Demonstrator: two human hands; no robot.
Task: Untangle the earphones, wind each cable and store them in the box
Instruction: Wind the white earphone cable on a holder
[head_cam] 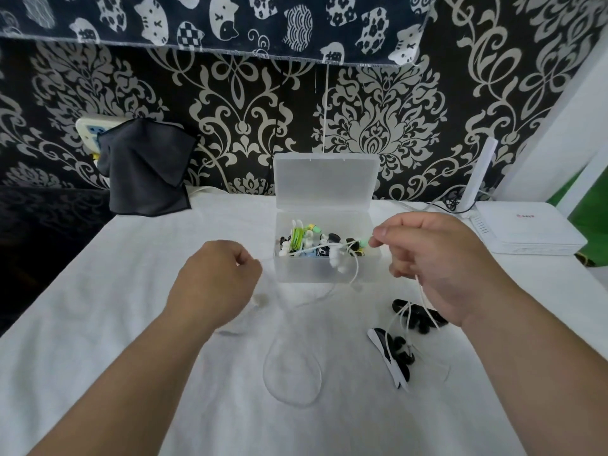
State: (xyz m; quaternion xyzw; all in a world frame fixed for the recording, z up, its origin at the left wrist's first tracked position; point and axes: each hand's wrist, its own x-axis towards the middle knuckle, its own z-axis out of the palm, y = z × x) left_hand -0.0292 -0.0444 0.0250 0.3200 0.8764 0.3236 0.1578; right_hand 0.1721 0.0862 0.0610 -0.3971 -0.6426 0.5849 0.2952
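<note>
left hand (217, 274) is gripping thin white earphone cable (357, 268) | right hand (434, 261) is pinching it | clear plastic box (329, 271) is standing open

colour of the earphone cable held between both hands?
White; the earphone cable shows best in the head view.

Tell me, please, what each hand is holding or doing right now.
Left hand: closed, gripping the white earphone cable.
Right hand: pinching the same cable.
</note>
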